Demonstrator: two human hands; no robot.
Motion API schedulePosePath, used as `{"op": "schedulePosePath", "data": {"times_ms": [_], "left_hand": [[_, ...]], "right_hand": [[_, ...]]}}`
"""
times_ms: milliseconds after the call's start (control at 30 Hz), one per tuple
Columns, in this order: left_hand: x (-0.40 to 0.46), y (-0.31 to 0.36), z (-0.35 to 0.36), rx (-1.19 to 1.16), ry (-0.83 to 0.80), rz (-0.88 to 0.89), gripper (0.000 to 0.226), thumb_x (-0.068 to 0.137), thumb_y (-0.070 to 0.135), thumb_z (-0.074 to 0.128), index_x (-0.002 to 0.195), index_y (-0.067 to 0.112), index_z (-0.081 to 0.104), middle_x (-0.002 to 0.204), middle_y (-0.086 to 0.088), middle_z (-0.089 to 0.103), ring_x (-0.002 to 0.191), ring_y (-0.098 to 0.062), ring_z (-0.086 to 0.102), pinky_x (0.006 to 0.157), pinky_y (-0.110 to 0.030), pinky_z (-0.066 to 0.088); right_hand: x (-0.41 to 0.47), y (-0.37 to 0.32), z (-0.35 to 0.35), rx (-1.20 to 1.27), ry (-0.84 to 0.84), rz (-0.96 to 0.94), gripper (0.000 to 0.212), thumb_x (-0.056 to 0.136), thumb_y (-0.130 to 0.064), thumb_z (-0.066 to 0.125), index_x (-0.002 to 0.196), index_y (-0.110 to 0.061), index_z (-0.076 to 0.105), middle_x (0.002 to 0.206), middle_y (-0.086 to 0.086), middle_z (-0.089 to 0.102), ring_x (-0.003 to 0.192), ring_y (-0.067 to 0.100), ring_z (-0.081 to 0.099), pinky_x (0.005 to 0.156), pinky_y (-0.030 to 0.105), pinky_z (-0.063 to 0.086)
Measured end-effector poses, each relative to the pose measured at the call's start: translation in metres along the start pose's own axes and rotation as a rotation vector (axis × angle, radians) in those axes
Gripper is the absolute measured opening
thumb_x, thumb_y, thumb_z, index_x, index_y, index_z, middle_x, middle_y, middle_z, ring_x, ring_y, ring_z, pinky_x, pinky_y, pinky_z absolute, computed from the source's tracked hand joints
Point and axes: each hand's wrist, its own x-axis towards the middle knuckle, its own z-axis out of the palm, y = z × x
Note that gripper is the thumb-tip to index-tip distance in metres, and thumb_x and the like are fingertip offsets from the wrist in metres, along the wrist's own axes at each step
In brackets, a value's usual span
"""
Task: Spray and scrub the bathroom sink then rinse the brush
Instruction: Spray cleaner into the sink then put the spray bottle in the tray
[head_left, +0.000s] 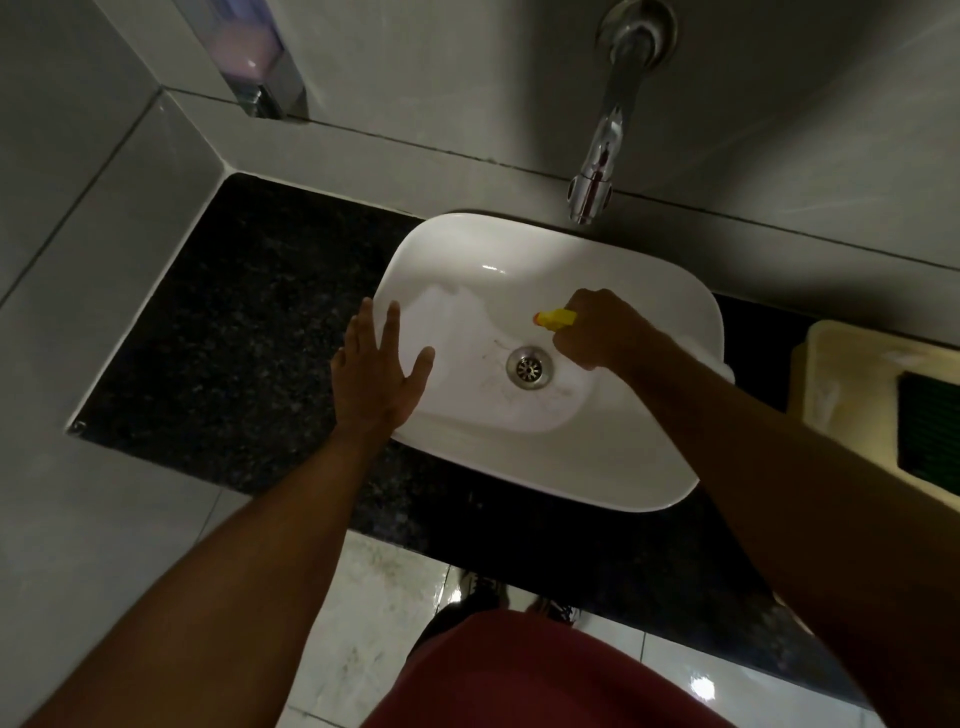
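Observation:
A white countertop sink (613, 467) sits on a dark speckled counter, its metal drain (530, 367) in the middle of the bowl. My right hand (602, 327) is over the bowl, closed around a spray bottle whose yellow nozzle (555, 318) points left toward the bowl's left wall. White foam (452, 306) lies on the left inside of the bowl. My left hand (376, 371) rests flat on the sink's left rim, fingers spread, holding nothing. The bottle's body is hidden by my hand and arm. No brush can be made out for certain.
A chrome tap (597, 171) juts from the wall above the sink's back rim. A soap dispenser (260, 57) hangs on the wall at upper left. A pale yellow tray (831, 384) holding something green (930, 431) sits at the right. The dark counter (234, 322) stretches left of the sink.

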Motion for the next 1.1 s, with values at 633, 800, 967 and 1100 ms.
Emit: {"op": "schedulePosePath", "data": {"times_ms": [633, 800, 967, 1100], "left_hand": [[0.001, 0.000, -0.001, 0.007, 0.000, 0.001, 0.082, 0.088, 0.072, 0.022, 0.158, 0.030, 0.009, 0.167, -0.008, 0.005, 0.151, -0.035, 0.016, 0.115, -0.058, 0.027], [0.000, 0.000, 0.000, 0.008, 0.007, 0.012, 0.081, 0.089, 0.071, 0.025, 0.157, 0.030, 0.009, 0.167, -0.010, 0.007, 0.150, -0.037, 0.018, 0.114, -0.059, 0.028], [0.002, 0.000, 0.001, 0.016, -0.010, 0.006, 0.078, 0.093, 0.069, 0.029, 0.158, 0.032, 0.004, 0.167, -0.009, 0.004, 0.151, -0.037, 0.016, 0.115, -0.058, 0.026], [0.000, 0.001, -0.001, 0.018, -0.022, 0.001, 0.077, 0.094, 0.069, 0.027, 0.158, 0.032, 0.002, 0.167, -0.008, 0.003, 0.151, -0.036, 0.014, 0.116, -0.058, 0.024]], "right_hand": [[-0.016, -0.004, -0.012, -0.072, 0.051, 0.053, 0.031, 0.088, -0.034, 0.056, 0.072, -0.009, 0.048, 0.067, 0.006, 0.053, 0.061, 0.020, 0.055, 0.067, 0.032, 0.049], [-0.035, 0.016, -0.016, -0.104, 0.016, 0.111, 0.029, 0.082, -0.039, 0.052, 0.081, -0.010, 0.057, 0.070, 0.006, 0.055, 0.061, 0.023, 0.057, 0.067, 0.032, 0.052], [-0.042, 0.006, -0.011, 0.128, -0.103, 0.122, 0.011, 0.088, -0.015, 0.054, 0.091, -0.004, 0.054, 0.065, 0.008, 0.058, 0.052, 0.021, 0.057, 0.052, 0.029, 0.051], [-0.045, -0.001, -0.006, 0.214, 0.004, 0.062, 0.017, 0.088, -0.018, 0.053, 0.098, -0.005, 0.057, 0.074, 0.007, 0.058, 0.056, 0.019, 0.058, 0.053, 0.030, 0.054]]}}
